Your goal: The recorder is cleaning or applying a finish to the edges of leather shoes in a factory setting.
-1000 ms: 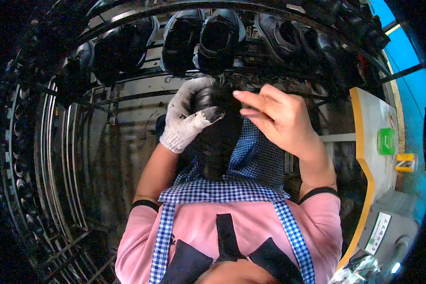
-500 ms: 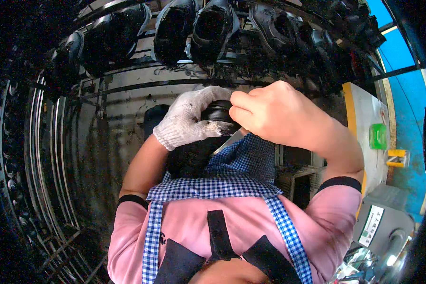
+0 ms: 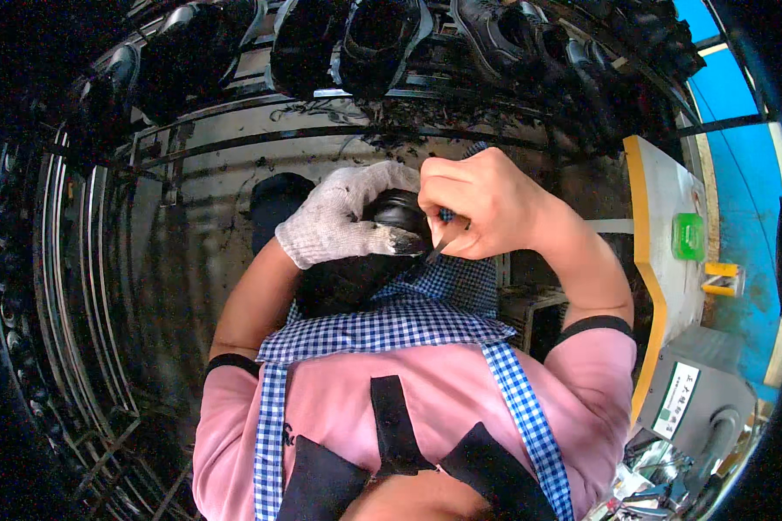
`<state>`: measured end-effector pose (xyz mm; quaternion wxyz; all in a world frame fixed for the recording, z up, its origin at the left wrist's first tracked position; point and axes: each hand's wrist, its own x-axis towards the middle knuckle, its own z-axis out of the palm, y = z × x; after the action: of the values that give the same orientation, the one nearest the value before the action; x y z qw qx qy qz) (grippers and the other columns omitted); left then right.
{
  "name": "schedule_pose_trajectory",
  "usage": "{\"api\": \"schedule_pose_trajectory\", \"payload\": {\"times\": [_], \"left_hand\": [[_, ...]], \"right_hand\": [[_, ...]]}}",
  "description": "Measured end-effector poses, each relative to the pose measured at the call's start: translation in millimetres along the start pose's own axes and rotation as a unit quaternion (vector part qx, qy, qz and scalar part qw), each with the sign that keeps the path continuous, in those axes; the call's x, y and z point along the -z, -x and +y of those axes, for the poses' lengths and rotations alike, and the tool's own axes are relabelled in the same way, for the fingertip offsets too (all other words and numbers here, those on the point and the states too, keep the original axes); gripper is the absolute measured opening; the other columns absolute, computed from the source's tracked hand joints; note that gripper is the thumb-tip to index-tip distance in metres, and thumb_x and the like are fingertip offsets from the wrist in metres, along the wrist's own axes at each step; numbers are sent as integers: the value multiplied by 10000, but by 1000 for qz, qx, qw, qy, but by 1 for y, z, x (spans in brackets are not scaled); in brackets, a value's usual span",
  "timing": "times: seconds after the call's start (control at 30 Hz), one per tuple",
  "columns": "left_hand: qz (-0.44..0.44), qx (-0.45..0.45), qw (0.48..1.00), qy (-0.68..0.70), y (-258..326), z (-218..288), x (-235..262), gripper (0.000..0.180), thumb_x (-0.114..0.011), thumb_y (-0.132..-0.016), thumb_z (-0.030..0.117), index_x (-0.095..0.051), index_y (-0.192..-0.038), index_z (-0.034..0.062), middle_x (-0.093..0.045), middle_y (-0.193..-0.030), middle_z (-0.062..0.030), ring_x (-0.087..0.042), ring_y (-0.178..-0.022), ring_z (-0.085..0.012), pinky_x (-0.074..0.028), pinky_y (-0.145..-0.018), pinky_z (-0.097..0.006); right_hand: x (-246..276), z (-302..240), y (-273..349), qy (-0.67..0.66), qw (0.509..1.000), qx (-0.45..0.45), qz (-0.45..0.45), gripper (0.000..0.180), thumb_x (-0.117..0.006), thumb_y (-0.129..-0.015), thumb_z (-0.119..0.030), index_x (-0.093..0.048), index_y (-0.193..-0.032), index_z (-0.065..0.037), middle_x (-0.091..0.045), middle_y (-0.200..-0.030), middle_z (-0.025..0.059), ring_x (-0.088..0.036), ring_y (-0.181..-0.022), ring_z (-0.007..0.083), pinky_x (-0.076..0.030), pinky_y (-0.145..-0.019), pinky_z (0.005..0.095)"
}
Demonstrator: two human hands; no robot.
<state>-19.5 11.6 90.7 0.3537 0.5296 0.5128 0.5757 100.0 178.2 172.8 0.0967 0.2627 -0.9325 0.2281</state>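
Note:
My left hand (image 3: 334,221), in a whitish knit glove with a dark-stained thumb, is wrapped round a black shoe (image 3: 397,213). The shoe's rounded, glossy end shows between thumb and fingers; its darker body runs down over my lap. My bare right hand (image 3: 487,204) is closed on a knife (image 3: 446,241), close beside the shoe's right side. The short visible part of the blade points down and left near the gloved thumb tip. Whether the blade touches the shoe I cannot tell. Part of the handle is hidden in my fist.
Several black shoes (image 3: 378,43) stand on a metal rack (image 3: 321,135) ahead, with dark scraps beneath them. A blue checked apron (image 3: 382,330) covers my lap. To the right are a yellow-edged white panel (image 3: 669,200), a green container (image 3: 688,236) and a grey machine (image 3: 704,382).
My right hand has turned and drawn slightly back. The blade, formerly reaching down toward the lap, now shows shorter by the gloved thumb. My left hand keeps its hold on the shoe.

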Motion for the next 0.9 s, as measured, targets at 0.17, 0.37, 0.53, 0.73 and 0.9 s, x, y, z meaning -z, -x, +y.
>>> {"api": "schedule_pose_trajectory", "payload": {"times": [0.17,0.37,0.53,0.73,0.9], "left_hand": [[6,30,999,36,1,4,-1,570,-787,-643,349,-570,-1048,13,-628,-943,-119,-608,-893,-208,-463,-808,-321],[-9,34,999,-3,-3,4,-4,591,-779,-649,382,-564,-1058,13,-630,-917,-122,-618,-852,-221,-475,-773,-324],[-23,-16,996,-90,-5,5,-5,606,-774,-649,399,-559,-1066,15,-629,-904,-143,-626,-846,-273,-482,-754,-329],[-14,5,997,-78,-2,2,-3,615,-776,-646,414,-560,-1060,14,-627,-903,-145,-627,-839,-252,-480,-755,-331],[-16,12,1000,-20,-2,4,1,604,-786,-635,410,-574,-1036,12,-625,-914,-109,-606,-845,-195,-469,-778,-309]], "right_hand": [[0,-7,6,8,999,-5,33,183,-663,-616,-22,-530,-739,-43,-530,-725,54,-569,-545,211,-456,-446,309],[10,-17,0,76,994,-17,-83,170,-657,-625,-66,-515,-718,-54,-482,-714,52,-568,-585,193,-483,-476,301],[9,-29,-6,213,962,-12,-173,151,-622,-658,-130,-496,-697,-57,-480,-712,54,-571,-603,182,-494,-502,295],[-2,-13,-1,139,986,-10,-96,169,-626,-614,-91,-477,-682,-52,-488,-701,73,-565,-569,206,-473,-471,303],[-5,5,3,-130,990,-57,7,192,-594,-548,16,-460,-675,-35,-488,-633,74,-495,-475,217,-393,-432,292]]}}
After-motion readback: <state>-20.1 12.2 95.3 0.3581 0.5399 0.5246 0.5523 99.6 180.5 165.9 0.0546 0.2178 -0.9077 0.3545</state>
